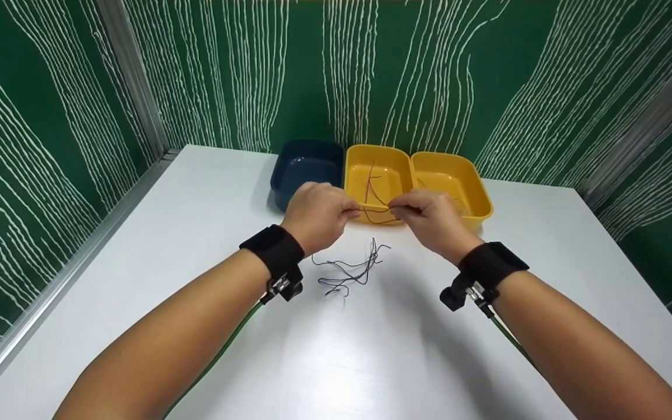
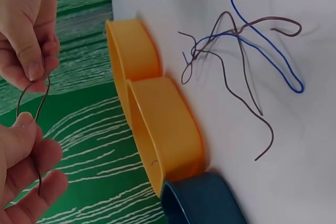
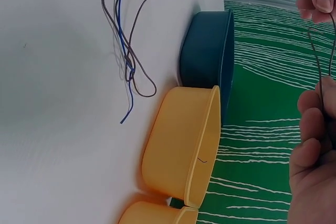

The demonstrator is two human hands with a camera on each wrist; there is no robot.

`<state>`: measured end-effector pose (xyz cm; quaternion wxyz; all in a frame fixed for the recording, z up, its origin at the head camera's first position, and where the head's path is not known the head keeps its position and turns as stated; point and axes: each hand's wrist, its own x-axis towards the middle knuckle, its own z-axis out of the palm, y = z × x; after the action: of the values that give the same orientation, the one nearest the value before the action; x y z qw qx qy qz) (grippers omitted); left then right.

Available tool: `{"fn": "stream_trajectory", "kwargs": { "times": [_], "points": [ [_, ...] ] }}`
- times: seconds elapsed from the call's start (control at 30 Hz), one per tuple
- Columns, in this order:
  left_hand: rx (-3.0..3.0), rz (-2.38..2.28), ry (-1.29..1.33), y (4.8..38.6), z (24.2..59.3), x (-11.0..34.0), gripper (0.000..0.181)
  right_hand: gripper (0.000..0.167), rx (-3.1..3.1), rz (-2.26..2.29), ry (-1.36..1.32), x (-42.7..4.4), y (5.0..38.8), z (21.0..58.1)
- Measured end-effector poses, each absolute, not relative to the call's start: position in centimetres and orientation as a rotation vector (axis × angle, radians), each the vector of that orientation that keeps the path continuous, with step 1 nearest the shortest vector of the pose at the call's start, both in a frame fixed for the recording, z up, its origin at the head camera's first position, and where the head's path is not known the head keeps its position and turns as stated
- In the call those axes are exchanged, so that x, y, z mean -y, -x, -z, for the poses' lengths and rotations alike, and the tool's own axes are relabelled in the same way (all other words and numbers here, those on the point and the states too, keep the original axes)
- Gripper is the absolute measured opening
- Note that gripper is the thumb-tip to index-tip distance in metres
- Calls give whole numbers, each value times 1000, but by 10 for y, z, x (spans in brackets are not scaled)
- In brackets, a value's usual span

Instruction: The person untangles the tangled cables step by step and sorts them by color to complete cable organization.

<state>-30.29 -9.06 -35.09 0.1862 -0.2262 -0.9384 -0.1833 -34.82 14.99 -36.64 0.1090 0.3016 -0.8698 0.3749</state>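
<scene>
Over the front of the yellow bins, my left hand (image 1: pixel 319 216) and right hand (image 1: pixel 432 220) pinch one thin brown wire (image 1: pixel 377 209) between thumbs and fingers. A loop of this wire bends between the hands in the left wrist view, and one end hangs past the left fingers. Below the hands, a tangle of brown and blue wires (image 2: pixel 239 35) lies on the white table. Inside the middle yellow bin (image 1: pixel 380 149), a bit of thin wire (image 3: pixel 202 160) shows. How far the held wire dips in front of that bin I cannot tell.
A dark blue bin (image 1: pixel 277 184) stands left of the middle yellow bin, and another yellow bin (image 1: pixel 482 201) adjoins on the right. The white table (image 1: pixel 213 198) runs up to green walls (image 1: pixel 301 76) with white streaks. Green cables (image 1: pixel 219 353) trail from both wrist straps.
</scene>
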Motion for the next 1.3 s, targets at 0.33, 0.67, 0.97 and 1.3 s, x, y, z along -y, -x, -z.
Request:
{"fn": "stream_trajectory", "kwargs": {
  "times": [0.33,0.67,0.97,1.3],
  "points": [
    [2690,544,541,307,345,104,18,14,2651,-1113,-870,-151,348,367],
    [2708,613,479,315,338,129,19,16,2672,-1071,-892,-157,352,368],
    [2710,613,429,320,334,156,18,16,2654,-993,-859,-162,353,367],
    [2705,714,354,325,334,162,21,28,2716,-1093,-793,-161,353,365]
  ]
}}
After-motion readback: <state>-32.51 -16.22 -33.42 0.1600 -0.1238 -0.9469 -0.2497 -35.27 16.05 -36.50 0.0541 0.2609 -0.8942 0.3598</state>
